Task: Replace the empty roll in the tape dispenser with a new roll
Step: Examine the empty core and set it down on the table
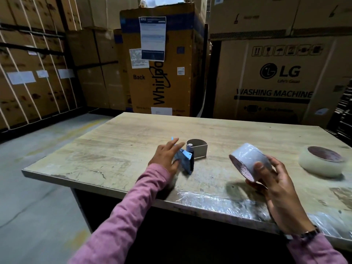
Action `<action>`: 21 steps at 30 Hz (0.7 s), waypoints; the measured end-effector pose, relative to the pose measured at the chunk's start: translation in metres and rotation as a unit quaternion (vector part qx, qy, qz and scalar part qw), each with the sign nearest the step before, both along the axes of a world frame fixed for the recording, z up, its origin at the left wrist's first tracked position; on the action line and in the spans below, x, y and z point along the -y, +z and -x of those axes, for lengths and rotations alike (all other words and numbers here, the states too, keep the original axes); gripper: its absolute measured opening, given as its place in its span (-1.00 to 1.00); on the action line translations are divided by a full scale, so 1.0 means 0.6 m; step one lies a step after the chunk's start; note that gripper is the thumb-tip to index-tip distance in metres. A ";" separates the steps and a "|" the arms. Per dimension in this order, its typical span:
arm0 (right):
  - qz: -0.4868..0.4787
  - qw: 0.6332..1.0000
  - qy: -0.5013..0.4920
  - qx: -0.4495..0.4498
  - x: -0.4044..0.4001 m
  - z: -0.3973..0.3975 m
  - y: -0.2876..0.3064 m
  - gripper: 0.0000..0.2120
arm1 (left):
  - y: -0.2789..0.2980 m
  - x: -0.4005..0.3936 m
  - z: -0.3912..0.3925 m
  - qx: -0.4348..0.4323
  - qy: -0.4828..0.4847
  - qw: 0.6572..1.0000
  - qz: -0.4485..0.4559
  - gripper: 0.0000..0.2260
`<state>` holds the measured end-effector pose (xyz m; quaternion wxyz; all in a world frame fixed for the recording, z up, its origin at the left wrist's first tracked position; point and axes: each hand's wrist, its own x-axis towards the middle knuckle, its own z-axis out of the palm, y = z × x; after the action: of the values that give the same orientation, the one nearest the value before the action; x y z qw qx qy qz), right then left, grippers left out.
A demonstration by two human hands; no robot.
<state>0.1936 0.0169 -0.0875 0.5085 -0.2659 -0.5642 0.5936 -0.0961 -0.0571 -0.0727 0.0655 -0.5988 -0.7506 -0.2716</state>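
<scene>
Stood at a worn wooden table (238, 130) in a warehouse, cardboard boxes (266, 80) stacked behind across the upper half of the frame.

Right of centre: right hand (274, 180) raised above the table, thumb and fingers curled around a new tape roll (249, 161). Thumb pressed on the roll's outer grey face, other fingers wrapped behind and under it. Roll held tilted, printed core edge turned toward the lower left. Clear of the table, nothing else touching it.

Centre of the frame: left hand (167, 157) reached out over the table, fingers straight and slightly spread, tips pointing toward the upper right. Lay against the blue handle end of the tape dispenser (190, 155), lower fingers apparently touching it; a real grip could not be told through the blur. Dispenser sat on the table just right of those fingers, its curved metal roll housing on the far side, standing open at the top with a pale hub inside. No tape seen in the housing.

Well apart, at the right edge of the frame: a clear tape roll (322, 162) lying flat on the table, brown core facing up.

Along the near edge of the table, lower right: crinkled clear plastic film (219, 201) stuck to the surface.

Pink sleeves (122, 216) on both arms, a dark watch (309, 234) on the right wrist.
</scene>
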 end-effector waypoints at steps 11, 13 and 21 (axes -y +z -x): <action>0.060 0.998 0.018 0.006 0.011 0.003 0.017 -0.04 | 0.004 -0.043 -0.018 -0.128 0.076 0.988 0.036 -0.58; 0.068 0.998 0.013 -0.007 0.009 0.003 0.017 -0.06 | 0.006 -0.043 -0.033 -0.129 0.098 0.987 0.008 -0.51; 0.095 0.995 0.043 0.002 0.015 0.003 0.024 -0.43 | -0.006 -0.018 -0.174 0.221 -0.203 0.937 -0.181 -0.70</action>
<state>0.1918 0.0082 -0.0732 0.4541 -0.2894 -0.5172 0.6652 0.0081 -0.0461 -0.0762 -0.0509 -0.6411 -0.5468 -0.5361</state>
